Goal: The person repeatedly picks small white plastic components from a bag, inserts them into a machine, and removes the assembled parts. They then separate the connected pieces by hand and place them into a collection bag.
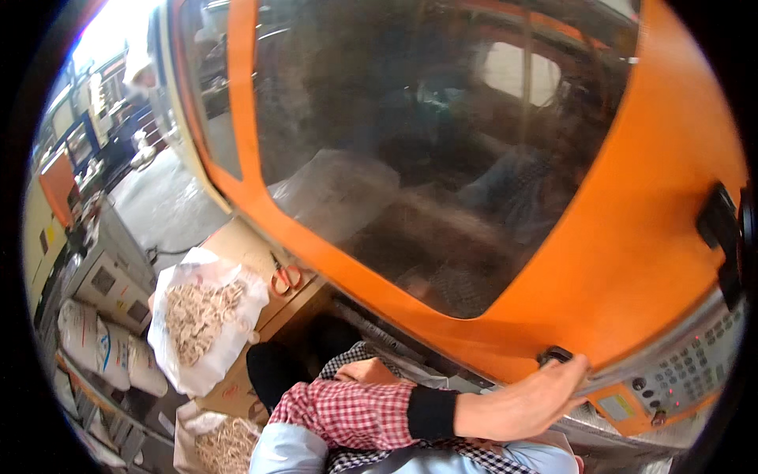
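Observation:
Reaching across my body to the right, my left hand [525, 403] has its fingers curled at the small black handle [555, 355] low on a large orange machine door [608, 292]. The arm wears a red-and-white checked sleeve cover with a black cuff. Part of my right hand [367, 370] shows behind that sleeve; its fingers are hidden, and I cannot tell what they hold. The door has a wide dark window [442, 158] with reflections in it. It looks closed.
Left of me, a white bag [257, 304] of small beige pieces sits on a cardboard box [272, 320] beside red-handled scissors [287, 278]. Below is another box of beige pieces [229, 446]. A control panel [679, 371] is at right. Filled sacks [83, 340] stand far left; a person [142, 75] is behind.

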`<state>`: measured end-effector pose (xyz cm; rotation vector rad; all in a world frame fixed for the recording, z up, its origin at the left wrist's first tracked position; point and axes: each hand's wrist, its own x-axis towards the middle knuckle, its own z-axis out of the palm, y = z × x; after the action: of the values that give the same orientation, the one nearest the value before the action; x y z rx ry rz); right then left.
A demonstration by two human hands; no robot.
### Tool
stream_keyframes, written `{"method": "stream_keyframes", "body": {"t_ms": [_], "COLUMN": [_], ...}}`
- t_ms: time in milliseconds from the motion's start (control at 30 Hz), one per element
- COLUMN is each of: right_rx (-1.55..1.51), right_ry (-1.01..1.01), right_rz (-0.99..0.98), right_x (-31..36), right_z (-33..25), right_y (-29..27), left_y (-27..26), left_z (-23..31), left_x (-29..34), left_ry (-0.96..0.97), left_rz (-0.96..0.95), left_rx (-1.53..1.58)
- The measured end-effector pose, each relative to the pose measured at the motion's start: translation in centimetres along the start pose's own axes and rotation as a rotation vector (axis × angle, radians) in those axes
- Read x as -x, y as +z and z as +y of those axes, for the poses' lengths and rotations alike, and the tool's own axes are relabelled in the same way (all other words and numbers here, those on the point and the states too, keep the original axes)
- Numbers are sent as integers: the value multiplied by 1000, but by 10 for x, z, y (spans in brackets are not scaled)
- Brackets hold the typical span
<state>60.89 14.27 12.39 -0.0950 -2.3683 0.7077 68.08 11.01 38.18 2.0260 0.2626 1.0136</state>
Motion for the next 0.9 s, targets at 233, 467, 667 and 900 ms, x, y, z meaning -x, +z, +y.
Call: {"method": "stream_keyframes", "body": {"t_ms": [233,467,667,900], "right_rx": [-71,-186,-129,-33], "right_ry": [33,215,192,193], "right_rz": [36,162,26,-79], "right_x": [-3,-86,-192,-263], "right_z": [2,-2,58,100], "right_y": [-9,18,91,194], "left_y": [51,30,-84,-49], "left_z": [-20,14,-9,-32], "left_x": [-10,-6,137,351], "left_ry": [246,309,-59,-767], "left_rz": [143,97,661,1569], "left_rx": [6,-164,-63,46]}}
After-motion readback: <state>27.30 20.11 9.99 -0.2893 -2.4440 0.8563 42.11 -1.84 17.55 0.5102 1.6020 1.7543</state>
